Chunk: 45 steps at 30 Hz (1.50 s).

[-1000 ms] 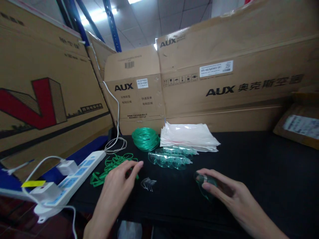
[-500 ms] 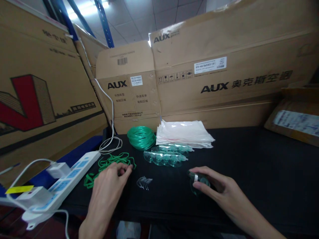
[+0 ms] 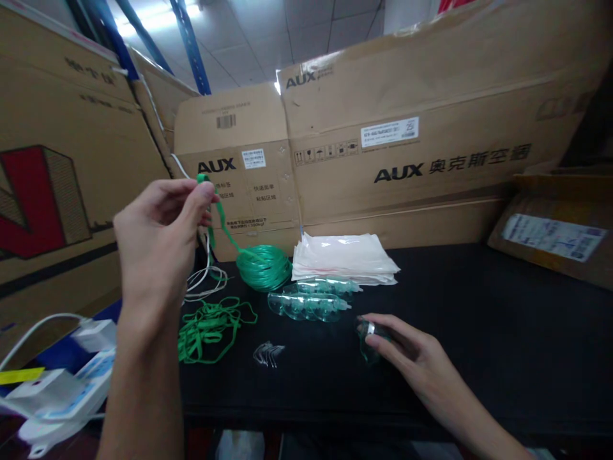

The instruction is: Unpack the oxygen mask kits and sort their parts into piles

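My left hand (image 3: 158,230) is raised at the left with thumb and fingers pinching a green elastic strap (image 3: 223,222), which hangs down in front of the cartons. Low on the right, my right hand (image 3: 412,348) grips a clear green oxygen mask (image 3: 368,351) with a silver nose strip; part of it is hidden by the fingers. A tangled pile of green elastic straps (image 3: 211,329) lies on the black table below my left hand. Between the hands are several small thin metal strips (image 3: 268,353). Several nested clear green masks (image 3: 309,306) rest farther back.
A coil of green tubing (image 3: 264,271) and a stack of white plastic bags (image 3: 342,254) stand behind the masks. At the left is a white power strip (image 3: 90,377) with plugs and cables. Large cardboard cartons (image 3: 454,121) wall the back; a taped box (image 3: 555,233) sits at right.
My left hand has risen from the strap pile, lifting one green strap up and to the left. My right hand keeps its hold on the mask. The view has shifted slightly.
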{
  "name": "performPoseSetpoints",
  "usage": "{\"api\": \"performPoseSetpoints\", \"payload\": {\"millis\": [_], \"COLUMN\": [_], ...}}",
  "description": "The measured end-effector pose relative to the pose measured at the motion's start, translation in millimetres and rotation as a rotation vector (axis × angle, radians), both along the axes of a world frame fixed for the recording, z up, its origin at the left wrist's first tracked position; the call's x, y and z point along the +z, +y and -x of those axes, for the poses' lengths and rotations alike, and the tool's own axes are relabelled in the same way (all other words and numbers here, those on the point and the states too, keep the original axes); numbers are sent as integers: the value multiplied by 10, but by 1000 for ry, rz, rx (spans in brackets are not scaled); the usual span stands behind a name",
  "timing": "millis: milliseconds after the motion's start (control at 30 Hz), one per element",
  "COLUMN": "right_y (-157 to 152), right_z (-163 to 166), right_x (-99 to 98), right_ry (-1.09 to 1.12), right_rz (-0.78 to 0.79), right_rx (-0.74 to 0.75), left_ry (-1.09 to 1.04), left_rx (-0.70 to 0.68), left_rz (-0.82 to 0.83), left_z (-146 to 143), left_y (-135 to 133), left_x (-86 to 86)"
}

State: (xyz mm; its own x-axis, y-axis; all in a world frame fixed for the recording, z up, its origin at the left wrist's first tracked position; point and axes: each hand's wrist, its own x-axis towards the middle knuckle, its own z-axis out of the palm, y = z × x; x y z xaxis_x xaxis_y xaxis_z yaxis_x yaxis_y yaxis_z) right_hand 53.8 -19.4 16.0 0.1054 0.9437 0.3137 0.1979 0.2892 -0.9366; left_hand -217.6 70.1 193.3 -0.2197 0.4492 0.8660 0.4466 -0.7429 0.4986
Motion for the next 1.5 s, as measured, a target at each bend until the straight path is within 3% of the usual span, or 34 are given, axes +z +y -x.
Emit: {"api": "performPoseSetpoints", "payload": {"millis": [133, 233, 300, 433, 533, 633, 733, 833, 1033, 1200, 1300, 1500], "right_y": [6, -8, -19, -45, -63, -67, -63, -59, -71, -91, -82, -20], "right_z": [-50, -122, -189, -317, -354, -341, -318, -312, -320, -334, -350, -310], "right_x": [-14, -36, -59, -90, -90, -88, -88, -85, -58, -5, 26, 34], "right_ry": [86, 221, 338, 463, 473, 441, 430, 436, 538, 660, 677, 610], "right_rz": [6, 51, 63, 49, 42, 26, -3, -15, 9, 88, 117, 190], "right_rx": [-100, -183, -241, -298, -289, -265, -254, -264, -267, -184, -101, 55], "left_ry": [-24, 45, 126, 373, 534, 667, 759, 826, 1125, 1210, 1089, 604], "left_rx": [-265, -414, -473, -482, -464, -412, -293, -255, -624, -648, -659, -643], "left_rz": [-47, 86, 274, 570, 573, 500, 410, 336, 260, 288, 331, 433], "left_z": [-395, -643, -744, -736, -579, -386, -284, -416, -1181, -1424, -1360, -1173], "left_y": [-96, -252, -375, -562, -598, -580, -604, -709, -799, -619, -534, -295], "left_x": [125, -36, -310, -1082, -1548, -1752, -1755, -1668, -1562, -1695, -1698, -1486]}}
